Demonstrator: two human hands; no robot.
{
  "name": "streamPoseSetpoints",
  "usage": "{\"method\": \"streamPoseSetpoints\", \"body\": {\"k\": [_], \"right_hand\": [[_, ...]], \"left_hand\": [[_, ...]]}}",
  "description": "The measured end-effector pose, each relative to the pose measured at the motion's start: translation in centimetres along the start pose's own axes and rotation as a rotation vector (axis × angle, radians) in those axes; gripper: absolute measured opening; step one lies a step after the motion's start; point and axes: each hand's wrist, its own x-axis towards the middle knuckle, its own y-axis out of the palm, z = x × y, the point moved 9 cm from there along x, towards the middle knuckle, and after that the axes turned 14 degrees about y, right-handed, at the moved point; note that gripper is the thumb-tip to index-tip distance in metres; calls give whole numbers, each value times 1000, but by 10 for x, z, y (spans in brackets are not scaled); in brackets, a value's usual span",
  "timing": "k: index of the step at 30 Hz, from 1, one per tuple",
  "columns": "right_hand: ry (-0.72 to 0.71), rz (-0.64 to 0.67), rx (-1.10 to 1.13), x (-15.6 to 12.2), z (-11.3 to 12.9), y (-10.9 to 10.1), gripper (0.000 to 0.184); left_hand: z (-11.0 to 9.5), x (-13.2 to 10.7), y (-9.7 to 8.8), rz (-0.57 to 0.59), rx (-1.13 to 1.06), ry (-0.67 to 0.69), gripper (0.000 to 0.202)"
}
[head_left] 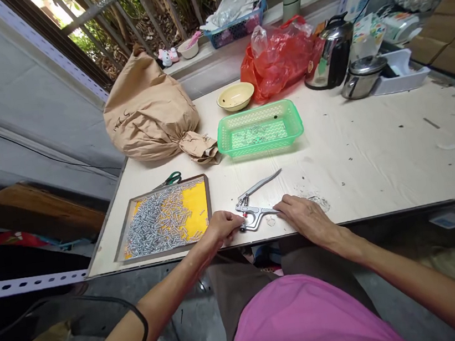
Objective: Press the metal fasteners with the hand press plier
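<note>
Near the table's front edge lies a silver pair of hand pliers [255, 215] with a C-shaped jaw, a coil spring and one handle raised at an angle. My right hand [307, 217] has its fingers closed on the end of the lower handle. At the jaw, by a small red part, my left hand [225, 225] pinches with thumb and forefinger; whatever it holds is too small to make out. Left of it sits a shallow tray [208, 201] with a yellow bottom, heaped with many small silver metal pieces [153, 225].
Behind the pliers stands a green plastic basket [262, 146] with some small metal pieces inside. Around it are a cream bowl [235, 96], a brown paper sack [148, 111], a red plastic bag [280, 57] and a kettle [332, 53]. Green-handled scissors [173, 178] lie behind the tray.
</note>
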Motion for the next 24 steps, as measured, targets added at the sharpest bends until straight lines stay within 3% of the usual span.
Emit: {"method": "streamPoseSetpoints", "body": {"k": [4,7,8,12,14,17,21,24], "right_hand": [[9,23,-25,4,-6,1,26],[-58,46,-15,9,-6,-3,20],[-85,41,-9,12,-5,-6,27],[-157,103,-50,40,-1,-6,87],[-195,193,-82,55,4,1,97],[-220,239,-112,70,12,5,95],[-182,225,-165,71,18,1,75],[-168,202,-180,64,21,-1,53]], "left_hand": [[-1,-1,8,129,-49,-64,38],[0,-3,10,163,-59,-94,41],[0,-3,10,167,-56,-95,42],[-1,-5,10,154,-37,-102,43],[-2,-6,10,143,-24,-120,44],[-2,-7,11,150,-26,-124,44],[2,-10,11,138,-55,-115,41],[-5,-11,-1,27,149,-16,39]]}}
